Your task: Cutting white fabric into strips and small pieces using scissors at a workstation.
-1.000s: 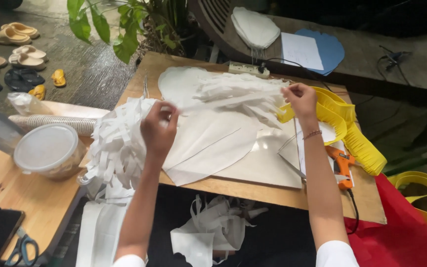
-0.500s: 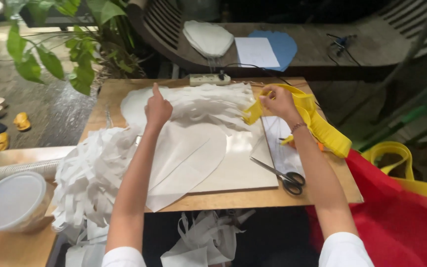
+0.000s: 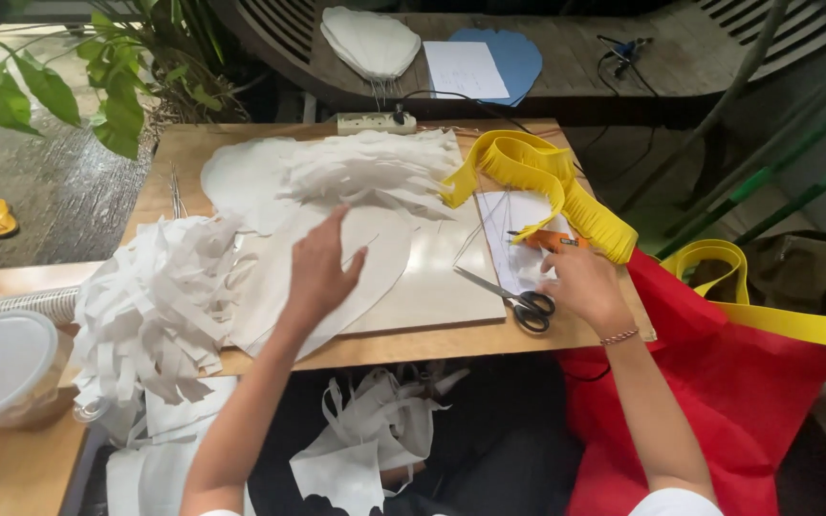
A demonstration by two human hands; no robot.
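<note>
On the wooden table (image 3: pixel 566 336) in front of me, my left hand (image 3: pixel 322 272) lies flat with the fingers spread, pressing down on a big white sheet (image 3: pixel 375 250) cut in a round petal shape. That sheet rests on a pale board (image 3: pixel 442 287) in the middle of the table. My right hand (image 3: pixel 585 282) is on the right side, near the table's edge, with the fingers open and loose. It holds nothing that I can see. It sits just beside the scissors (image 3: pixel 518 301), which lie on the board with their black handles toward me, and I cannot tell if it touches them. An orange tool (image 3: pixel 552 239) lies just past that hand, on some white paper (image 3: pixel 518 229). A yellow fringe strip (image 3: pixel 547 186) loops over the far right part of the table. On the left is a fluffy pile of white cut strips (image 3: pixel 160 306), and more fringed white pieces (image 3: pixel 365 172) lie at the far side. A white power strip (image 3: pixel 375 122) sits at the far edge. Below the near edge hang white scraps (image 3: pixel 365 435). A red cloth (image 3: pixel 709 382) hangs on the right, with a yellow band (image 3: pixel 776 320) across it. A round tub (image 3: pixel 7 368) with a white lid stands at the near left. Green leaves (image 3: pixel 59 76) show at the far left. On the far bench lie white cutouts (image 3: pixel 370 40), a paper sheet (image 3: pixel 466 69) and a blue shape (image 3: pixel 518 53).
</note>
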